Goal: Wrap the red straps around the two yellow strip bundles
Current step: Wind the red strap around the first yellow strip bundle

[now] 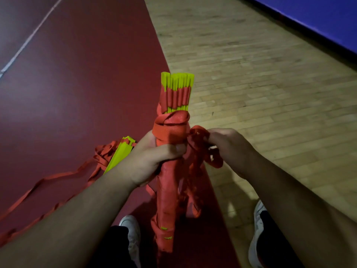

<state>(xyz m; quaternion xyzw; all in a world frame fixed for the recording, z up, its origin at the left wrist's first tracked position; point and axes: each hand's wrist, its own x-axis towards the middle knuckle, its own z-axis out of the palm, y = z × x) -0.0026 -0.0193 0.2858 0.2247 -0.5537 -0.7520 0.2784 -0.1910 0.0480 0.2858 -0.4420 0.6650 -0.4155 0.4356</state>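
Wrapping the first bundle. Our left hand [154, 157] clenches the upright yellow strip bundle [177, 82] below its wound red strap [170, 124]; our right hand [226, 144] pinches the loose strap tail [197, 136]. Next, we judge: another taut turn. The second bundle [119, 153] lies on the red floor [77, 84].

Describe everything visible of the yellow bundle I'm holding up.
The held bundle is a stack of flat, plastic-looking yellow strips, nearly upright, bare ends at the top. A red strap wraps it below them and covers most of its length. The left hand grips its middle; the right hand pinches loose strap beside it.
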